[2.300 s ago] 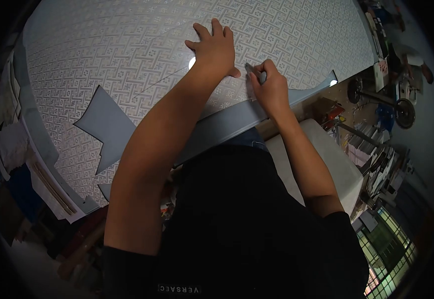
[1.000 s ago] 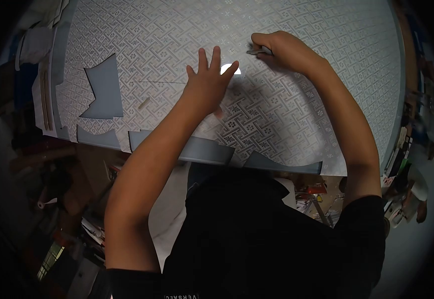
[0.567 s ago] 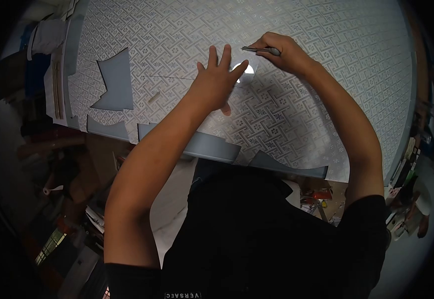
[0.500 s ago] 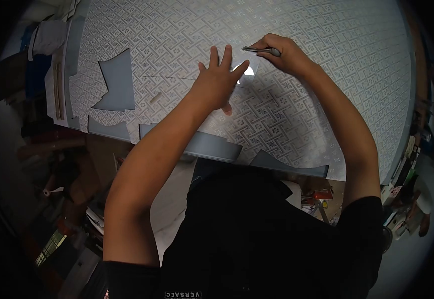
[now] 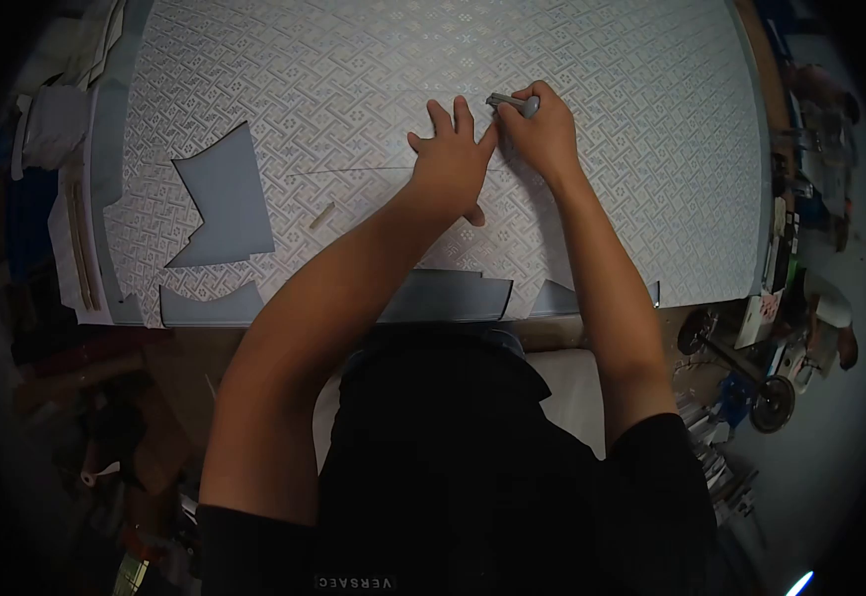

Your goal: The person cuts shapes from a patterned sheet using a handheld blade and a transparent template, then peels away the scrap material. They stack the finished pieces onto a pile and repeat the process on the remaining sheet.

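My left hand (image 5: 451, 169) lies flat with fingers spread on a silver-white patterned sheet (image 5: 651, 169). Close to its thumb side, my right hand (image 5: 544, 129) is closed around a utility knife (image 5: 514, 103), whose silver tip points left at the sheet. Part of the knife is hidden by my fingers. A thin dark line (image 5: 353, 172) runs across the sheet to my left hand. Left of that hand lies a short tan stick (image 5: 322, 215).
A grey-blue cut piece (image 5: 222, 199) lies on the left of the sheet. Dark-edged grey strips (image 5: 443, 296) lie along the table's front edge. Long narrow sticks (image 5: 83, 243) rest at the far left. Cluttered objects, including a dumbbell-like metal bar (image 5: 736, 366), stand beyond the right side.
My right hand with the knife has moved left, nearer my left hand. The bright reflection beside my left hand no longer shows. The whole view has shifted.
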Tool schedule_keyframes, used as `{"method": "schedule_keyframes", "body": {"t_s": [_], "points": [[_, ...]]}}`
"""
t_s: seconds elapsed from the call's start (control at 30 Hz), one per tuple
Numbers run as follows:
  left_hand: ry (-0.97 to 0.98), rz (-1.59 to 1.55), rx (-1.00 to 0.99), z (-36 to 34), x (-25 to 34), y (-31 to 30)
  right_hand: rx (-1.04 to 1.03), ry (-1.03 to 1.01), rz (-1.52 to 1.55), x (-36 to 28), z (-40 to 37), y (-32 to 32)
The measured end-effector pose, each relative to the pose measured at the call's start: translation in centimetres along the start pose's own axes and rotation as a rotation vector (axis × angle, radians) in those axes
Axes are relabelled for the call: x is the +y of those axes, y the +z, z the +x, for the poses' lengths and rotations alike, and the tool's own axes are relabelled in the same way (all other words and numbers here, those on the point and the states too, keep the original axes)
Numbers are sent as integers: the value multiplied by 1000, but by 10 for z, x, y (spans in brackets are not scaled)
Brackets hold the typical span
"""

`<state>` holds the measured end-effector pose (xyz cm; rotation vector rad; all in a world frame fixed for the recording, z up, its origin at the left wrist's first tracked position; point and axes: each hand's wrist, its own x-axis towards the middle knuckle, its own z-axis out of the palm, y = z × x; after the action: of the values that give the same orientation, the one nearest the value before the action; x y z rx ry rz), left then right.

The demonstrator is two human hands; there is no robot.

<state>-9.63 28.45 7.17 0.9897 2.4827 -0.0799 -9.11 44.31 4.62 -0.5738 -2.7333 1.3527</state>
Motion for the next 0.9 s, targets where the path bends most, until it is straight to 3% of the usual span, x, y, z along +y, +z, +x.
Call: {"method": "schedule_keyframes", "body": {"t_s": [0.17,0.47,0.7,0.9], "points": [[23,66,-27,1,-4,1,135,-32,-195,-19,-4,14],[25,109,-82,4,-4,0,294,-41,-182,-24,-15,37],[1,75,-40,-1,-4,1,274,-94,-140,-15,-19,36],[-86,-48,65,-2,-1,8,59,-197,-135,7,4,1]]}}
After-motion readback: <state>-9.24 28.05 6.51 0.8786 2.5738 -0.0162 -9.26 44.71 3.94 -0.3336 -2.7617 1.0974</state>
